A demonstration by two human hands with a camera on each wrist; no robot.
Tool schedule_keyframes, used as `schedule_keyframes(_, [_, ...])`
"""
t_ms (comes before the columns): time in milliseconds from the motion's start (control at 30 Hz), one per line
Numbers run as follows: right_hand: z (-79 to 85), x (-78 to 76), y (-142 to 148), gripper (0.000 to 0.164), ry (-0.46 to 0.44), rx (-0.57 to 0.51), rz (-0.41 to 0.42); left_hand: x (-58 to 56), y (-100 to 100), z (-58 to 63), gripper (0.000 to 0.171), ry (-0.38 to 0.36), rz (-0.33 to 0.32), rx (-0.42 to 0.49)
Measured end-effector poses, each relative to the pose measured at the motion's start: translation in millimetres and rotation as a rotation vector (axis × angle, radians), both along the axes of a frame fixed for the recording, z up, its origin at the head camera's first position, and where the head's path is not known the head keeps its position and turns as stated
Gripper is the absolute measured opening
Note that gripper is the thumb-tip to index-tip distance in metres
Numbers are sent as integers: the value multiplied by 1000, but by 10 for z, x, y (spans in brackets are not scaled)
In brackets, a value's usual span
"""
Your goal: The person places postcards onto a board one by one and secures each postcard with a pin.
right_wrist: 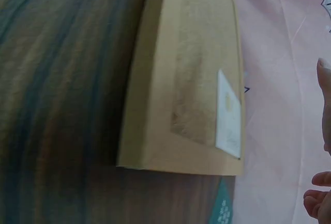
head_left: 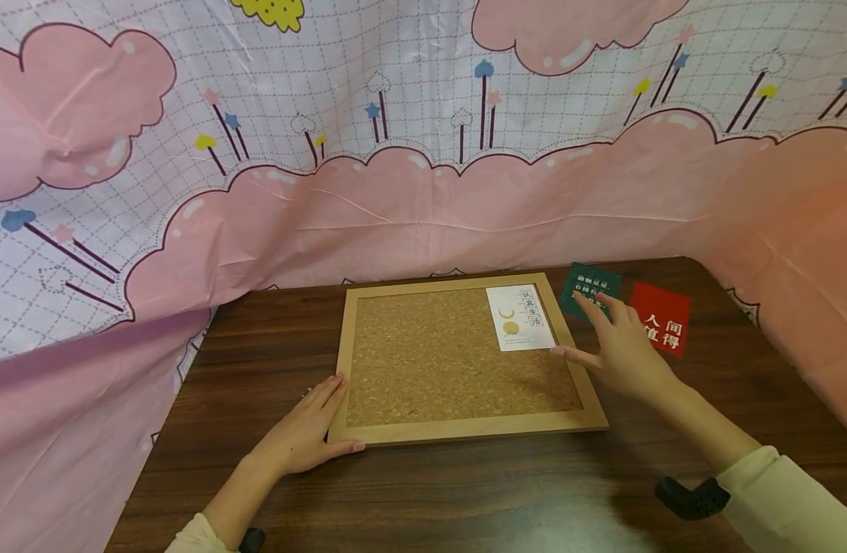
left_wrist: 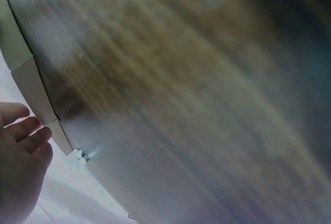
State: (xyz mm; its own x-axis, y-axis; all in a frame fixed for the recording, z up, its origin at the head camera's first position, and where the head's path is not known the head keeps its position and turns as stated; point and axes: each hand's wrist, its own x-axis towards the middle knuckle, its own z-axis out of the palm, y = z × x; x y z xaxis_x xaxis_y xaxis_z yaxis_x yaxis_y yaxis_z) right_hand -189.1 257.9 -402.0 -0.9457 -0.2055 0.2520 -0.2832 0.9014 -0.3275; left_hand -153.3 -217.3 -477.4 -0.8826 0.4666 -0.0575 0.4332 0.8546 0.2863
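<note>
A cork board [head_left: 423, 361] in a light wooden frame lies flat on the dark table. On its upper right part is a white card [head_left: 523, 318] with a gold moon print and dark characters. My left hand [head_left: 306, 426] touches the frame's lower left corner, fingers along the left side and thumb at the bottom edge. Over the frame's right side is my right hand [head_left: 626, 349], thumb and fingers spread, holding nothing. Behind its fingers lies a green card [head_left: 592, 280], partly hidden. To the right of that is a red card [head_left: 672, 315] with white characters, also partly covered by the hand.
The wood-grain table [head_left: 423, 491] extends around the board, with a rounded far right corner. A pink and white patterned cloth [head_left: 409, 207] hangs behind and along both sides. Black wrist devices [head_left: 693, 498] sit at the sleeves.
</note>
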Motion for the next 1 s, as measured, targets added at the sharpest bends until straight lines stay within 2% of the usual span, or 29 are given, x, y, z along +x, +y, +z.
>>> schedule_keyframes(300, [-349, 125, 35, 94, -103, -14, 30, 5, 21, 35, 102, 15, -4, 8])
schedule_keyframes(467, [-473, 172, 33, 94, -144, -24, 28, 16, 24, 33, 102, 30, -5, -1])
schedule_keyframes(667, [-549, 206, 29, 93, -156, -40, 30, 19, 24, 33, 102, 38, -10, -7])
schedule_keyframes(1000, [-555, 285, 41, 93, -159, -14, 64, 11, 27, 28, 103, 21, -5, -7])
